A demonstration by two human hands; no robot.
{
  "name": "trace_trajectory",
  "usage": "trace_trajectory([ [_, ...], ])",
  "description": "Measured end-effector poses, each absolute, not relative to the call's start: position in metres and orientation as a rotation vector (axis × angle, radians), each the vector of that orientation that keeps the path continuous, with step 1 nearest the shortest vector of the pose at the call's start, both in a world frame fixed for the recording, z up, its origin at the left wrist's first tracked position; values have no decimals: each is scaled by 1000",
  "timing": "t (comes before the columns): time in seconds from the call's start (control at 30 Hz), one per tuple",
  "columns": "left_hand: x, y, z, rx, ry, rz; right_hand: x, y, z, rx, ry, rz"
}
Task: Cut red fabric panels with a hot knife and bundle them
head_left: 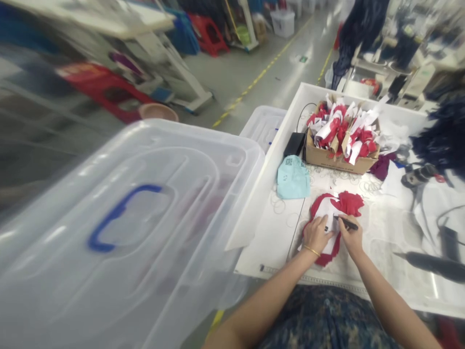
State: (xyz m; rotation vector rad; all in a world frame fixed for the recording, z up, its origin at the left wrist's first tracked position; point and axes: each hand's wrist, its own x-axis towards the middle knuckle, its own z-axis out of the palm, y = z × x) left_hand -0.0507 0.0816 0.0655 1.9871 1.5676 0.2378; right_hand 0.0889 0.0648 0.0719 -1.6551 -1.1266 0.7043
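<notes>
My right hand (352, 236) grips a black pen (348, 223), its tip over a white sheet (329, 208) that looks like paper or fabric. Beneath the sheet lies ragged-edged red fabric (351, 202), spreading out at the top and lower right. My left hand (317, 234), with a gold bracelet at the wrist, rests on the left side of the white sheet with fingers stretched out. A small dark mark shows beside its fingertips. Just beyond the hands is a light blue printed pouch or cloth (293, 178).
A cardboard box (334, 159) of red and white scraps stands at the table's back. To the left, a large lidded plastic bin (160, 160) adjoins the white table (261, 257). A long pointed dark tool (432, 264) lies at right, near dark fabric (443, 131).
</notes>
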Motion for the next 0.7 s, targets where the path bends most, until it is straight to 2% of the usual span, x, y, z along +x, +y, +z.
trace_trajectory([
  [0.7, -52, 83, 64, 1978, 1541, 241, 89, 63, 72, -1726, -1024, 651],
])
